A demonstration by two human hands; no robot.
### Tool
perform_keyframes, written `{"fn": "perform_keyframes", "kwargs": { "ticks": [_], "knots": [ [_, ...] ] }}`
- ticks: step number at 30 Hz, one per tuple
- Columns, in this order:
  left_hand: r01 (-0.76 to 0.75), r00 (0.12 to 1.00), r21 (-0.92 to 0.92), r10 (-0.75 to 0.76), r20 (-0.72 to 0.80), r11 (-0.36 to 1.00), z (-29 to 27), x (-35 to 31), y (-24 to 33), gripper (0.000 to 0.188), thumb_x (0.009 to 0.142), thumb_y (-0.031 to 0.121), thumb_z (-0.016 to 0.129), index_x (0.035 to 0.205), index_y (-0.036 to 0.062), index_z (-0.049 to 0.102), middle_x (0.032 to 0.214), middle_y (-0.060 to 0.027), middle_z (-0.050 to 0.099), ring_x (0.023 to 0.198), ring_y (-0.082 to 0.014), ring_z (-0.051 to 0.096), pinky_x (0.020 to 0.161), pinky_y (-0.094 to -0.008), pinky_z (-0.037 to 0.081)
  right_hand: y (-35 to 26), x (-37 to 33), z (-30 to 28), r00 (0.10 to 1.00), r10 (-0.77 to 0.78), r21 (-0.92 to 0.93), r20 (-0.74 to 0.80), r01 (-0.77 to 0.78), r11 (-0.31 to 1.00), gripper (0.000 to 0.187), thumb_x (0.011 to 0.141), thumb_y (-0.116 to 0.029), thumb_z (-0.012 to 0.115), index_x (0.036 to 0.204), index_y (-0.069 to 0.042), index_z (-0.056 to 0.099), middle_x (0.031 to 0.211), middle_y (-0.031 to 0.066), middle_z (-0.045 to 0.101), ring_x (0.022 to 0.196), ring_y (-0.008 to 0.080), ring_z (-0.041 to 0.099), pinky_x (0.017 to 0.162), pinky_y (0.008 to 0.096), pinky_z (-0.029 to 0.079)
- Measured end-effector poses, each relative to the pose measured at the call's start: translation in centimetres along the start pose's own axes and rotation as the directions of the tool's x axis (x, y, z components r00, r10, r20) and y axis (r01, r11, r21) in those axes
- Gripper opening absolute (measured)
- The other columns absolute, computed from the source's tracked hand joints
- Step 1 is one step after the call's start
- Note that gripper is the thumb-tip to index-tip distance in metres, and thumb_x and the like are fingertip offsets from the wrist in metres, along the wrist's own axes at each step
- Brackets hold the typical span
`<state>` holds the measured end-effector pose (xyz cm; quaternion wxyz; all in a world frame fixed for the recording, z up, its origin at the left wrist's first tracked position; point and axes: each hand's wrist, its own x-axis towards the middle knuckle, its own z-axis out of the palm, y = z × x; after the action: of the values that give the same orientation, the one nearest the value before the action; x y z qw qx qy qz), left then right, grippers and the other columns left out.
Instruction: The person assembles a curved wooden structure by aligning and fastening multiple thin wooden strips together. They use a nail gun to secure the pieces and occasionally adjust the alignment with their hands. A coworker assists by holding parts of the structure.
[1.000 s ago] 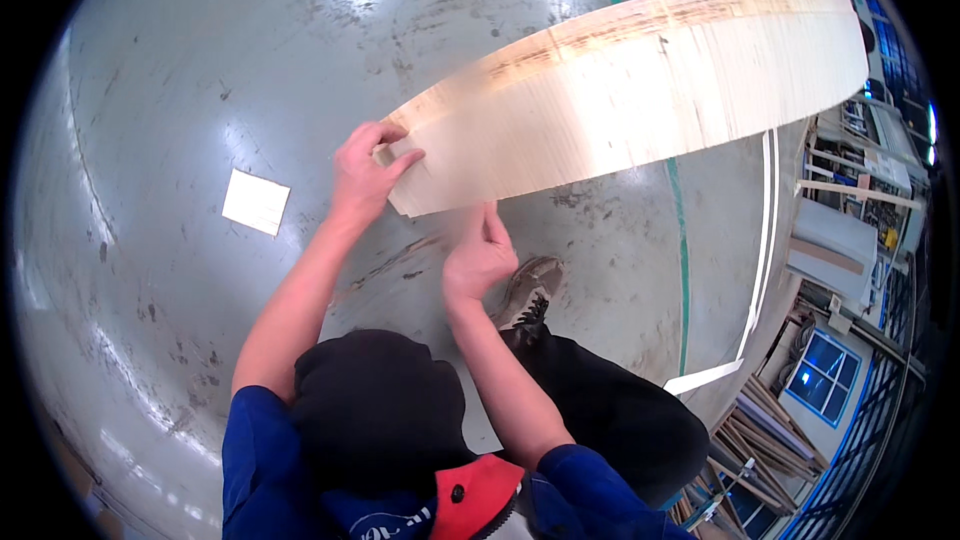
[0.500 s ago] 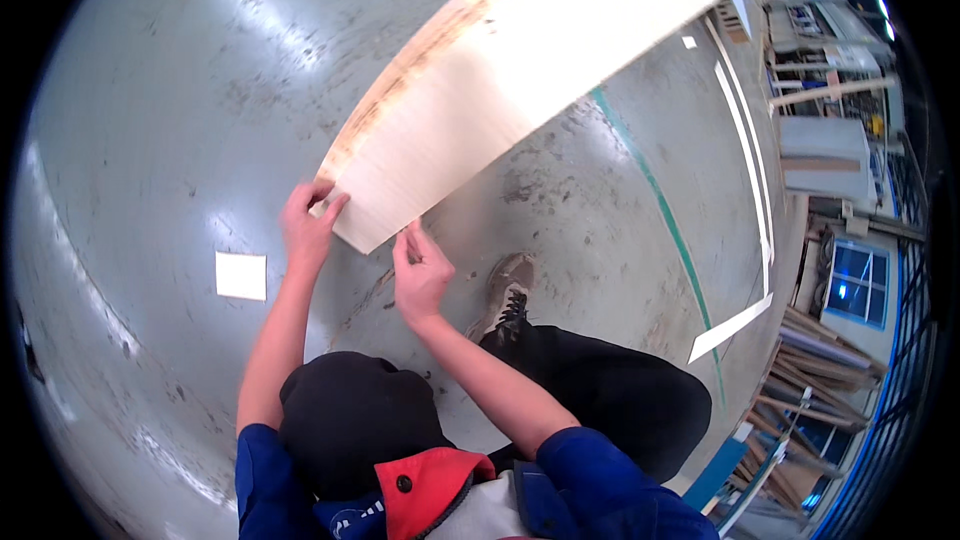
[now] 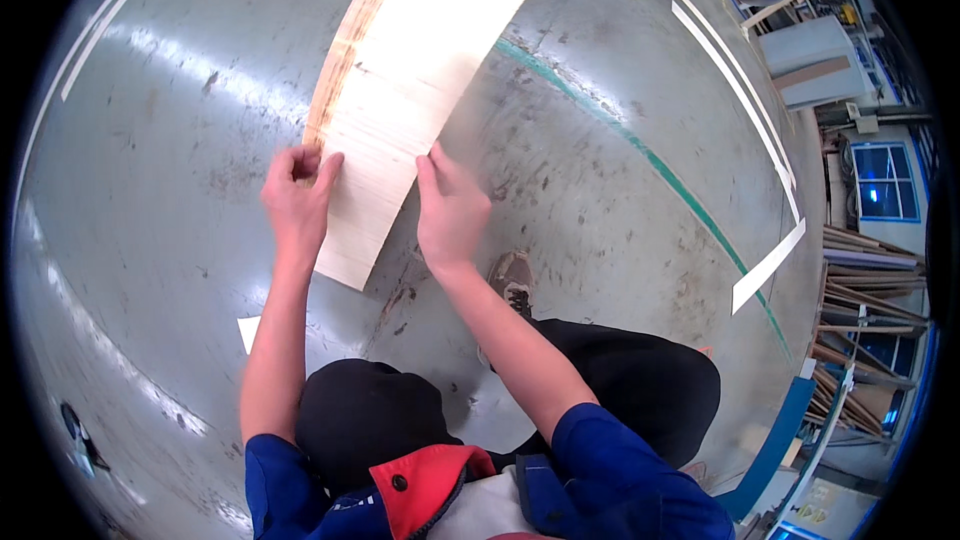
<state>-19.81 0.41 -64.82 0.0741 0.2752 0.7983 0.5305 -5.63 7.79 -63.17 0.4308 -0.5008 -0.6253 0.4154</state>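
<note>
A long, pale wooden board (image 3: 395, 105) stretches away from me above the floor, with a rough brown live edge along its left side. My left hand (image 3: 297, 202) grips that brown edge, thumb on the top face and fingers curled at the side. On the opposite edge, my right hand (image 3: 452, 218) pinches the board, its thumb at the rim and its other fingers blurred and partly hidden. The cut near end sticks out toward me past both hands. The board's far end runs out of view at the top.
Below lies a scuffed grey floor (image 3: 590, 230) with a green line (image 3: 640, 145) and white strips (image 3: 768, 267). A white sheet (image 3: 248, 333) is partly behind my left forearm. Stacked planks (image 3: 865, 290) and a blue-framed window (image 3: 885, 182) stand at the right. My shoe (image 3: 514, 275) shows below the board.
The board has swung leftward at its far end and come closer to me. Both hands have shifted farther up along its edges, so more of the near end extends past them.
</note>
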Motion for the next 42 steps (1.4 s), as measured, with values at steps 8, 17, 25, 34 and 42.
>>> {"fn": "perform_keyframes", "kwargs": {
  "ticks": [8,17,25,34,42],
  "knots": [
    [0.137,0.99,-0.026,-0.136,0.043,0.99,-0.5,-0.2,1.3,0.027,0.076,0.019,0.077,0.086,-0.0019,0.064,0.074,-0.0051,0.063,0.066,-0.0125,0.055,0.065,-0.027,0.048,1.3,0.2,1.1,0.986,-0.145,0.011,-0.084,0.146,0.989,0.025,0.082,-0.007,0.068,0.106,0.002,0.067,0.094,0.0145,0.07,0.079,0.016,0.066,0.074,0.0273,0.051],
    [0.183,0.98,-0.105,-0.173,0.102,0.977,-1.5,0.5,-0.6,0.029,0.071,0.021,0.079,0.086,-0.0006,0.066,0.073,-0.008,0.064,0.064,-0.0158,0.058,0.062,-0.03,0.049,1.9,0.1,0.9,0.977,-0.212,0.029,0.019,0.211,0.977,0.021,0.086,0.0,0.064,0.105,0.009,0.065,0.087,0.0096,0.068,0.07,0.0086,0.055,0.062,0.0227,0.047],
    [-0.079,0.995,-0.088,0.074,-0.066,0.993,-1.2,-0.8,-2.7,0.028,0.07,0.015,0.078,0.091,0.001,0.067,0.085,-0.0118,0.065,0.077,-0.0216,0.062,0.068,-0.0317,0.051,3.0,-0.3,1.1,0.972,-0.217,0.129,0.087,0.205,0.97,0.033,0.087,-0.001,0.064,0.117,0.009,0.058,0.096,0.0113,0.066,0.079,0.0097,0.059,0.07,0.0229,0.049],
    [0.13,0.966,-0.03,-0.133,-0.224,0.991,-1.7,-9.9,-11.4,0.032,0.074,0.016,0.076,0.1,0.0023,0.066,0.098,-0.011,0.064,0.089,-0.0226,0.062,0.08,-0.0318,0.05,5.6,-5.3,0.3,0.968,0.048,0.233,0.245,-0.107,0.967,0.039,0.088,0.001,0.061,0.122,0.016,0.049,0.11,0.0185,0.062,0.095,0.016,0.062,0.087,0.0273,0.052],
    [0.202,0.976,-0.08,-0.207,-0.062,0.976,-2.4,-9.7,-14.0,0.027,0.071,0.018,0.077,0.091,0.0029,0.067,0.089,-0.0095,0.063,0.079,-0.0228,0.061,0.07,-0.0325,0.05,7.6,-8.0,1.6,0.953,0.194,0.254,0.232,-0.252,0.934,0.028,0.087,0.002,0.062,0.111,0.014,0.056,0.103,0.0164,0.064,0.087,0.0164,0.063,0.08,0.0297,0.056]
  ]
}}
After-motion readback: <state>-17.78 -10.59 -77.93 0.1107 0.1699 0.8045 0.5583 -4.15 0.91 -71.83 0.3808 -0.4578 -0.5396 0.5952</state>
